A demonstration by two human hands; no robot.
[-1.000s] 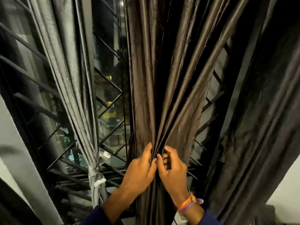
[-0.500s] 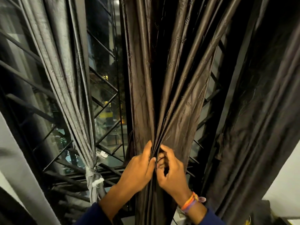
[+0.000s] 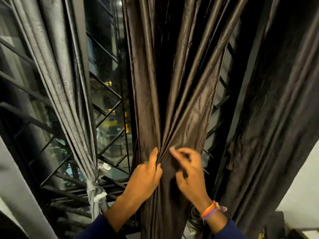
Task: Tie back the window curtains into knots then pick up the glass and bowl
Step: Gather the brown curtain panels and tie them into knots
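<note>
A dark brown curtain (image 3: 174,87) hangs in the middle, its folds gathered at waist height. My left hand (image 3: 145,180) grips the gathered folds from the left, thumb up against the cloth. My right hand (image 3: 188,171), blurred, is just right of the bundle with fingers curled and partly apart; its hold on the cloth is unclear. A grey curtain (image 3: 65,94) on the left is tied into a knot (image 3: 94,187) low down. A third dark curtain (image 3: 276,118) hangs loose at the right. No glass or bowl is in view.
Behind the curtains stands a window with a black metal grille (image 3: 107,118); night lights show outside. A pale wall (image 3: 300,190) lies at the lower right and a grey wall edge (image 3: 15,195) at the lower left. Dark cables (image 3: 195,221) hang below my right wrist.
My right hand has come off the pinched folds and shifted right, fingers spreading. The left hand keeps its grip on the brown curtain. The view has tilted slightly.
</note>
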